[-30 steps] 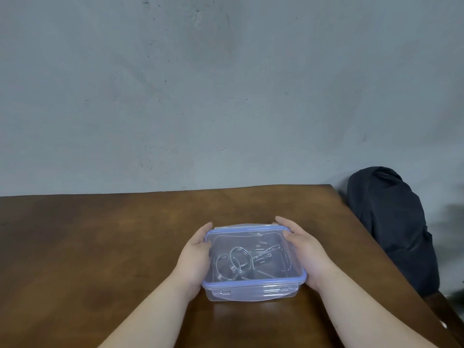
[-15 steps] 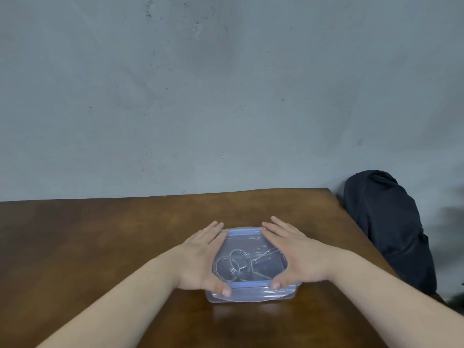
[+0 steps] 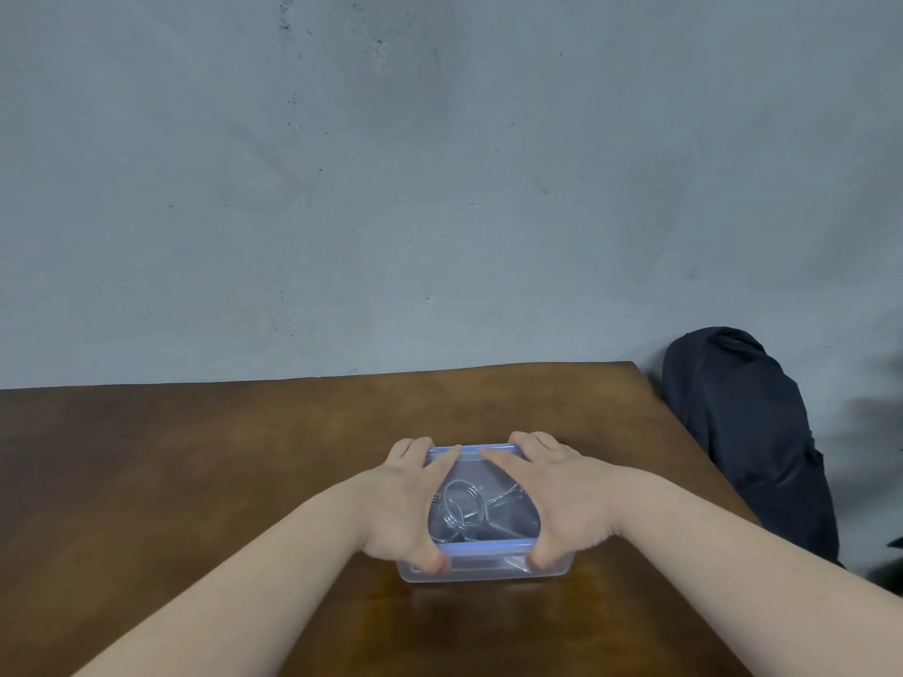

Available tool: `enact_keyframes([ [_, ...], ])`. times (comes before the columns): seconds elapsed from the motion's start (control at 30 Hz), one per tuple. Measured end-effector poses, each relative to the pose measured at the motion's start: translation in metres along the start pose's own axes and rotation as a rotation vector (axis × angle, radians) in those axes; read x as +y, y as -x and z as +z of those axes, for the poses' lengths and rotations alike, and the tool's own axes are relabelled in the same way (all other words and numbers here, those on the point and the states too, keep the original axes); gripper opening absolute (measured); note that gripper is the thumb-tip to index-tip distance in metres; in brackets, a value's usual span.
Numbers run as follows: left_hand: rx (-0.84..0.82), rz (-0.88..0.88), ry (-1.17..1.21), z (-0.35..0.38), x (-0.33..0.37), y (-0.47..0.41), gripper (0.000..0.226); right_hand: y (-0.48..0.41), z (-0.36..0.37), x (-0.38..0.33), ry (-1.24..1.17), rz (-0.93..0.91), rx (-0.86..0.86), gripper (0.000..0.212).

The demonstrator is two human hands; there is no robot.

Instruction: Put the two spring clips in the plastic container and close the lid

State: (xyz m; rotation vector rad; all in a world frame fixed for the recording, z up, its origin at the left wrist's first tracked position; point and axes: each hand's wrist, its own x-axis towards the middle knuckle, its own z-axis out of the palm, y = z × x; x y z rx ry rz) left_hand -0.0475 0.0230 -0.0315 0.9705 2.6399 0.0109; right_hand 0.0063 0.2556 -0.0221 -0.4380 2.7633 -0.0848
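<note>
Bare grey wall stood behind a brown table (image 3: 195, 481), where a clear container (image 3: 483, 571) held both clips (image 3: 464, 505) under its lid (image 3: 488, 451). Left hand (image 3: 400, 510) and right hand (image 3: 571, 500) lay spread flat, pressing the lid; next move likely snapping its latches

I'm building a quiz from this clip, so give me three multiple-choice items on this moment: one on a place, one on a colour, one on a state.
1. Where are the spring clips?
A. Inside the plastic container
B. On the bare table
C. On the dark bag

2. What colour is the lid's rim?
A. Red
B. Blue
C. Green

3. How are the hands placed?
A. Both lifted clear of the box
B. One holding a clip
C. Both spread flat on the lid

Answers:
1 A: the metal coils show through the clear lid of the plastic container.
2 B: a blue band runs along the lid's near and far edges.
3 C: the left hand and right hand lie on the lid, thumbs over its near edge.
</note>
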Motion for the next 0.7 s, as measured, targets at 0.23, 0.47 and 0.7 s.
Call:
enact_keyframes([
  [0.23, 0.159, 0.048, 0.319, 0.017, -0.004, 0.009, 0.132, 0.0, 0.008, 0.002, -0.086, -0.008, 0.067, 0.119],
  [0.47, 0.181, 0.048, 0.303, 0.021, -0.002, 0.018, 0.126, 0.004, 0.012, 0.002, -0.066, -0.024, 0.104, 0.118],
  [0.7, 0.159, 0.071, 0.441, 0.015, -0.011, 0.027, 0.121, 0.029, 0.013, 0.007, -0.211, -0.02, 0.155, 0.109],
])
